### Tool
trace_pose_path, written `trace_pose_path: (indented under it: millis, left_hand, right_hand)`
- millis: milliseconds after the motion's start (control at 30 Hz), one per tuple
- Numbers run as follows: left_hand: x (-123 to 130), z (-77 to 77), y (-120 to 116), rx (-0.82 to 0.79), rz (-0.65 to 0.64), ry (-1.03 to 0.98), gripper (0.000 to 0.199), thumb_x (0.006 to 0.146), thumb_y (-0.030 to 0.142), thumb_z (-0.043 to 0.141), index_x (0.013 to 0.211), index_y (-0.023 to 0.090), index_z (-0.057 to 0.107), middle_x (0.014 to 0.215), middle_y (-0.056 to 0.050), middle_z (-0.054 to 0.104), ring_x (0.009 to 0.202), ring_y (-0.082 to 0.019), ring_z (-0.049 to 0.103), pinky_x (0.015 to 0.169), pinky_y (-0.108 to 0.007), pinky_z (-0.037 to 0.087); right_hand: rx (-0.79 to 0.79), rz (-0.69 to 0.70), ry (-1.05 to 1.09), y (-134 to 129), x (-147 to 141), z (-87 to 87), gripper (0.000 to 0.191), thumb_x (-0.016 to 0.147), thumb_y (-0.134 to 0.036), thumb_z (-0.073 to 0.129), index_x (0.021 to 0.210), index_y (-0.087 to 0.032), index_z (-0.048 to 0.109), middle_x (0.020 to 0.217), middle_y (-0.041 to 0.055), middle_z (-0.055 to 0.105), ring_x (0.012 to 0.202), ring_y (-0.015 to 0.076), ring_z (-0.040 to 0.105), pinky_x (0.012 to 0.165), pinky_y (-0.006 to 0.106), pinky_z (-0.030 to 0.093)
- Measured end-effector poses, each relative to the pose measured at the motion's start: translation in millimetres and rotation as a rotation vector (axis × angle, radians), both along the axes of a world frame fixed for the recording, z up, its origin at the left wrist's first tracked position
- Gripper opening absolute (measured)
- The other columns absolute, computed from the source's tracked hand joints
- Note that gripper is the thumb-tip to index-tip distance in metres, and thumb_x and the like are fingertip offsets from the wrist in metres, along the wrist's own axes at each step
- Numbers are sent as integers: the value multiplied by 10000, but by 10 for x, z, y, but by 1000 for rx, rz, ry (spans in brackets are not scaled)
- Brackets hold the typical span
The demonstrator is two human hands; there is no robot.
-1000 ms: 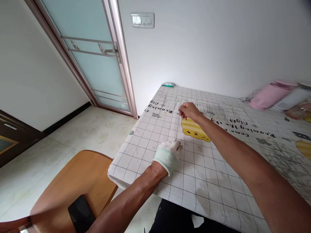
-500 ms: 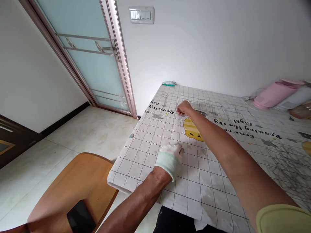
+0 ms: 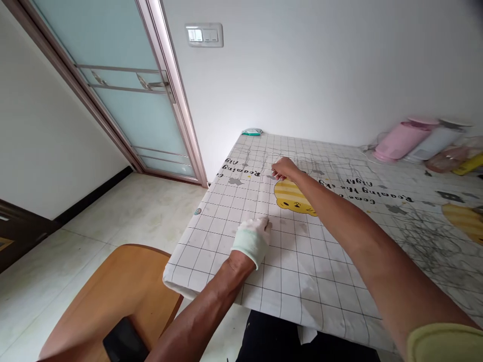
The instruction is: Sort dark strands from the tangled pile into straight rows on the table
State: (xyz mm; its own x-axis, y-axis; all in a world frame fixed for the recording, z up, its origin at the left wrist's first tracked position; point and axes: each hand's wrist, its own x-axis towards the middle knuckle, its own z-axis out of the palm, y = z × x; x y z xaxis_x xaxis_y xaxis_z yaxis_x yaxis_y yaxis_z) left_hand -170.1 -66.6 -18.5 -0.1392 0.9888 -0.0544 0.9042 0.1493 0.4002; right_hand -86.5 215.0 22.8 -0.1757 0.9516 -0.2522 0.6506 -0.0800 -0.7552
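Observation:
My left hand (image 3: 252,239) wears a white knit glove with a mint cuff. It rests low over the checked tablecloth (image 3: 211,236), fingers curled under; whatever they may hold is hidden. Farther forward, my bare right hand (image 3: 284,168) is just above the cloth, its fingers bent and drawn together. Anything pinched there is too small to make out. Beside the right hand and under its forearm is a printed yellow cat (image 3: 289,196). Dark scribble-like lines (image 3: 430,246) run over the cloth at the right.
A teal and white packet (image 3: 252,131) lies at the table's far corner. Pink (image 3: 402,141) and white containers stand by the wall at right. A wooden chair (image 3: 113,281) with a black object (image 3: 125,342) on it is at left, near a glass door (image 3: 124,115).
The view has turned slightly to the right. My right hand has shifted a little right over the cloth, its fingers slightly looser. My left hand stays in about the same place.

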Motion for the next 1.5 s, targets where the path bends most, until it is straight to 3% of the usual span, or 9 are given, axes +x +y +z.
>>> trace_pose_path:
  millis: [233, 333, 467, 600, 700, 900, 1033, 1167, 1500]
  left_hand:
    - [-3, 44, -77, 106, -92, 34, 324, 1054, 391, 578, 1260, 275, 801, 1080, -97, 839, 1052, -277, 760, 981, -359, 544]
    - [-8, 25, -124, 147, -65, -22, 330, 1054, 375, 557, 1261, 300, 804, 1141, -80, 841, 1151, -278, 746, 1052, -350, 523]
    - [-26, -15, -68, 105, 23, -40, 391, 1058, 421, 499, 1274, 284, 794, 1296, -87, 810, 1196, -311, 732, 1024, -380, 540]
    - [-33, 13, 6, 61, 58, -29, 441, 1058, 482, 462, 1265, 271, 789, 1284, -101, 811, 1163, -341, 732, 983, -406, 539]
    - [-31, 67, 23, 39, 93, -24, 435, 1044, 472, 485, 1250, 244, 793, 1324, -118, 794, 1204, -357, 716, 994, -414, 529]
    - [-15, 99, 11, 99, 112, -18, 422, 1033, 435, 505, 1214, 198, 802, 1297, -146, 795, 1206, -365, 717, 1007, -424, 527]
    - [28, 59, -56, 156, 117, 1, 430, 1048, 453, 498, 1214, 197, 802, 1272, -153, 803, 1193, -365, 724, 995, -421, 535]
    - [200, 56, -131, 148, 138, 67, 380, 1070, 423, 480, 1212, 240, 781, 1299, -41, 807, 1239, -335, 697, 1044, -411, 524]
    - [1396, 204, -224, 157, -99, -165, 393, 1040, 393, 510, 1282, 236, 777, 1333, -64, 795, 1292, -284, 691, 1145, -379, 481]
  right_hand:
    - [202, 283, -151, -977, 1357, 351, 176, 1019, -246, 682, 865, -163, 708, 824, 77, 786, 540, 133, 655, 477, 252, 447]
    - [274, 277, -314, -1457, 2169, 542, 209, 1016, -260, 677, 829, -175, 716, 825, 48, 777, 568, 125, 655, 533, 254, 439]
    - [324, 96, -376, -2002, 3218, 759, 215, 1019, -232, 669, 827, -156, 730, 820, 61, 758, 622, 141, 653, 609, 277, 425]
    - [277, -116, -419, -2424, 4041, 702, 202, 1017, -197, 652, 833, -149, 720, 772, 49, 735, 610, 140, 624, 611, 279, 382]
    - [257, -107, -527, -2654, 4393, 505, 194, 994, -147, 643, 811, -159, 705, 755, 35, 716, 640, 148, 605, 637, 280, 368]
    - [522, 208, -645, -3118, 4305, -47, 179, 1036, -186, 583, 967, -161, 747, 1021, 111, 737, 947, 242, 650, 822, 327, 456]
    - [647, 204, -730, -3586, 3915, -459, 282, 1104, -308, 539, 1134, -125, 750, 1153, 191, 723, 1105, 331, 638, 952, 450, 521]
    - [808, 128, -660, -3890, 3690, -734, 413, 1122, -408, 521, 1341, -101, 690, 1365, 246, 671, 1290, 392, 604, 1066, 572, 534]
    - [946, 215, -480, -4099, 3625, -1027, 464, 1135, -318, 493, 1524, -76, 566, 1535, 272, 598, 1514, 404, 516, 1218, 624, 492]
